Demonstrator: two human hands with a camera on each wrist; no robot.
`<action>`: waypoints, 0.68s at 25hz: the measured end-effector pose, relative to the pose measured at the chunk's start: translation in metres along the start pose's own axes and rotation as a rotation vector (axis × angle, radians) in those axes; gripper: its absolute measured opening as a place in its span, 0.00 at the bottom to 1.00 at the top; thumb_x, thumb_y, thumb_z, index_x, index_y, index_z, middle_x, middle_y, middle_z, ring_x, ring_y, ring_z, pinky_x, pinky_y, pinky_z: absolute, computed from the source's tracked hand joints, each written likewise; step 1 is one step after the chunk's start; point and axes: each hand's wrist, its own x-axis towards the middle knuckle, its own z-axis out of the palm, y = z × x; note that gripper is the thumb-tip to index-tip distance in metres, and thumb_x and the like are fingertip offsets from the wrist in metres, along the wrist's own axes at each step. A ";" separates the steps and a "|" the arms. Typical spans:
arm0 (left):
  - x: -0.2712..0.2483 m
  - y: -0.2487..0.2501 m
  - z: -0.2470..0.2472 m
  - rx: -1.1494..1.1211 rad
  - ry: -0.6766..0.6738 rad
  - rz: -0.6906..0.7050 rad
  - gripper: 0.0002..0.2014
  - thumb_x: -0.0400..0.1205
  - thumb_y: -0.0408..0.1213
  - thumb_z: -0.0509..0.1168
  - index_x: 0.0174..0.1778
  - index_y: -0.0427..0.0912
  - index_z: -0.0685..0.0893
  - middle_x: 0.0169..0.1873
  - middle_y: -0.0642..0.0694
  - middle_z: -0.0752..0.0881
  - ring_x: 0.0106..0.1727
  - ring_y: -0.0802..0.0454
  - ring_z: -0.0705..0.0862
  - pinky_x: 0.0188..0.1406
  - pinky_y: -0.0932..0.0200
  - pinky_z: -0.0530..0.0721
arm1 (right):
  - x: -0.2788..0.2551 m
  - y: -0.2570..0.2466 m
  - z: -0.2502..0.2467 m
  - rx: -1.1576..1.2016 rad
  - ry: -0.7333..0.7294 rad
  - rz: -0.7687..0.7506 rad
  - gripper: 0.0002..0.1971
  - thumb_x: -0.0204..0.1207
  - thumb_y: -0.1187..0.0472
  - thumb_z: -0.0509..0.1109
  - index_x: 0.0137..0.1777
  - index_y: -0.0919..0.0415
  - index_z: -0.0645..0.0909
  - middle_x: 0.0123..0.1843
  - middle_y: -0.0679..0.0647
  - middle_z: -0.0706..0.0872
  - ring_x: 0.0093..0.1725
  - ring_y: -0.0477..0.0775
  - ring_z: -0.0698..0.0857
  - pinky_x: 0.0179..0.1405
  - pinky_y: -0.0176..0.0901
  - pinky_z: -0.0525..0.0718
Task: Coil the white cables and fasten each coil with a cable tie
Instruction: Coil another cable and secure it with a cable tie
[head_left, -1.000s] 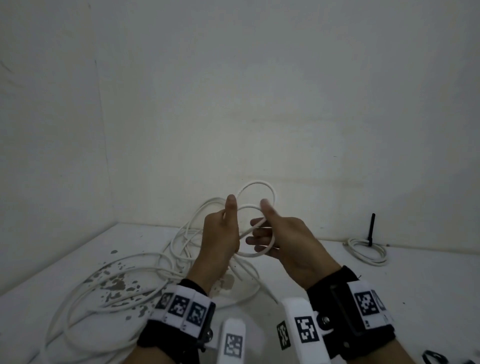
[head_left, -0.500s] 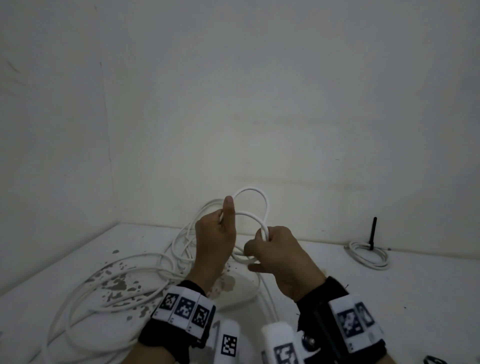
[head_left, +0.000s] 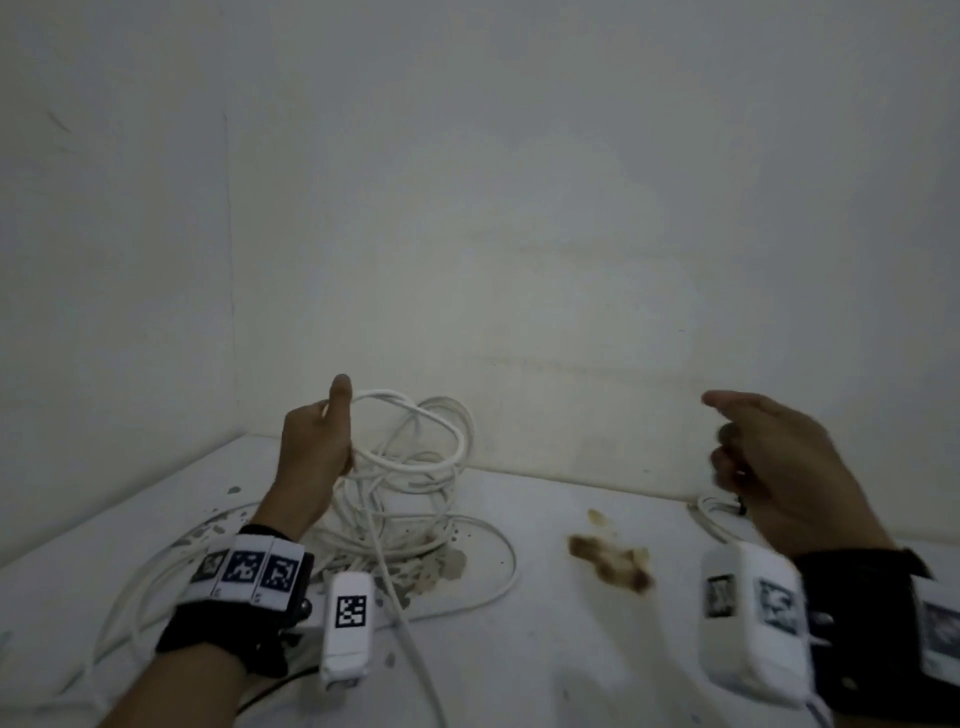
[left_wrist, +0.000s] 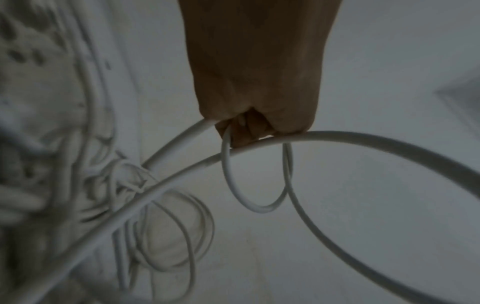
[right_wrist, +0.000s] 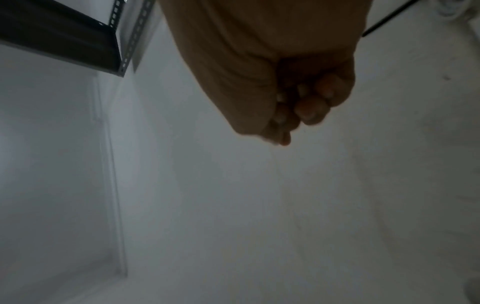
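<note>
My left hand (head_left: 316, 448) gripped the white cable coil (head_left: 413, 447), held upright above the surface (head_left: 571, 654); my right hand (head_left: 769, 467) hung empty, fingers loosely curled, well apart to its right, nearer the black cable tie (right_wrist: 387, 19), I judged.

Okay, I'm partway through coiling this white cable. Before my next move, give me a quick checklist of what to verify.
1. Left hand grips the coil loops: ok.
2. Right hand free for the next loop: ok, it holds nothing.
3. Whole cable gathered in: not ok, loose cable lies on the table.
4. Loose cable free of tangles: cannot tell, strands overlap.
5. Tie on this coil: not ok, none is visible on it.
6. Spare cable tie within reach: cannot tell.
</note>
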 end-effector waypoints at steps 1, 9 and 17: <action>-0.002 0.007 0.004 0.003 -0.002 0.019 0.27 0.85 0.58 0.58 0.28 0.40 0.72 0.22 0.41 0.75 0.20 0.48 0.73 0.26 0.59 0.73 | -0.009 0.002 0.014 -0.083 -0.105 0.036 0.13 0.84 0.55 0.68 0.54 0.66 0.86 0.26 0.53 0.76 0.21 0.51 0.73 0.19 0.39 0.76; -0.027 0.023 0.037 -0.137 -0.062 -0.017 0.27 0.85 0.60 0.56 0.32 0.40 0.73 0.27 0.41 0.75 0.27 0.47 0.75 0.26 0.56 0.74 | -0.084 0.027 0.116 0.071 -0.702 0.101 0.17 0.77 0.46 0.74 0.58 0.57 0.84 0.51 0.56 0.90 0.51 0.49 0.89 0.59 0.53 0.89; -0.007 0.011 0.015 -0.222 -0.073 -0.167 0.25 0.83 0.59 0.62 0.27 0.46 0.67 0.16 0.51 0.64 0.16 0.54 0.61 0.24 0.60 0.61 | -0.056 -0.005 0.071 -0.475 -0.449 -0.033 0.16 0.77 0.49 0.75 0.42 0.62 0.78 0.23 0.51 0.73 0.17 0.47 0.70 0.22 0.38 0.67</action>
